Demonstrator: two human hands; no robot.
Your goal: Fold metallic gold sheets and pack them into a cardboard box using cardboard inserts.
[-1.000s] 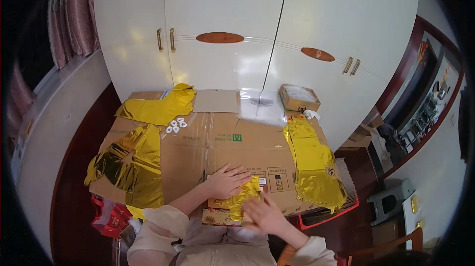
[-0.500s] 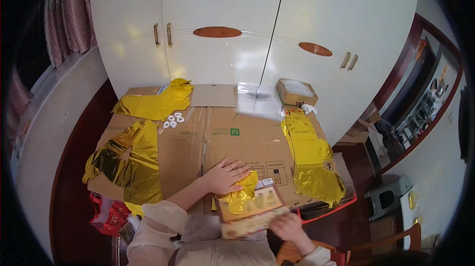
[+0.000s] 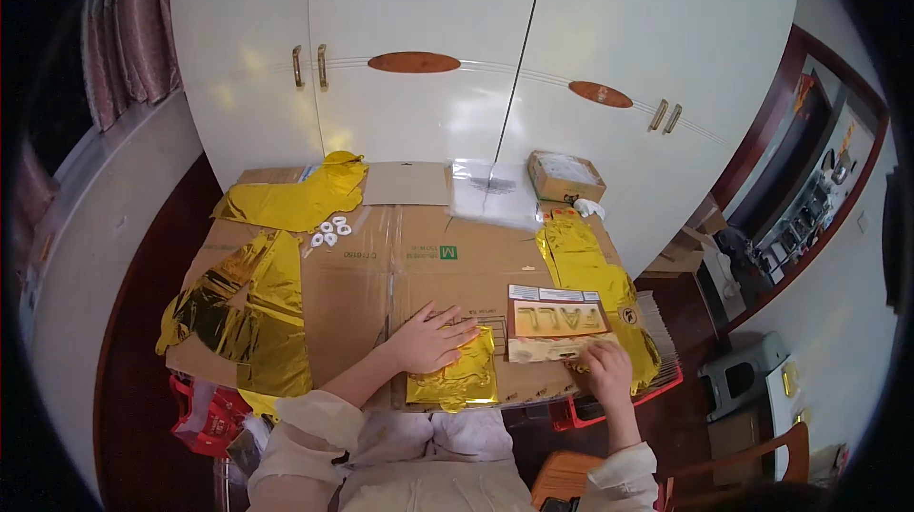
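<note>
My left hand (image 3: pixel 433 341) lies flat with fingers spread, its fingertips pressing on a folded gold foil balloon (image 3: pixel 457 381) at the near edge of the cardboard. To the right, my right hand (image 3: pixel 607 366) has curled fingers at the lower right corner of a flat brown and tan printed packet (image 3: pixel 559 328), pinching its edge. The packet is over the cardboard and partly overlaps a long, flat gold foil balloon (image 3: pixel 586 255) on the right side. Part of the folded balloon is covered by my left hand.
Flattened cardboard (image 3: pixel 347 293) covers the table. More flat gold foil (image 3: pixel 249 307) lies at left, near several small white rings (image 3: pixel 330 230). Behind are clear plastic sleeves (image 3: pixel 495 193), a grey card (image 3: pixel 407 184) and a small carton (image 3: pixel 566 176). A red bag (image 3: pixel 205 414) hangs lower left.
My right hand has moved the printed packet up and rightward, off the folded gold foil, and brought it over the cardboard. My left hand has stayed on the foil.
</note>
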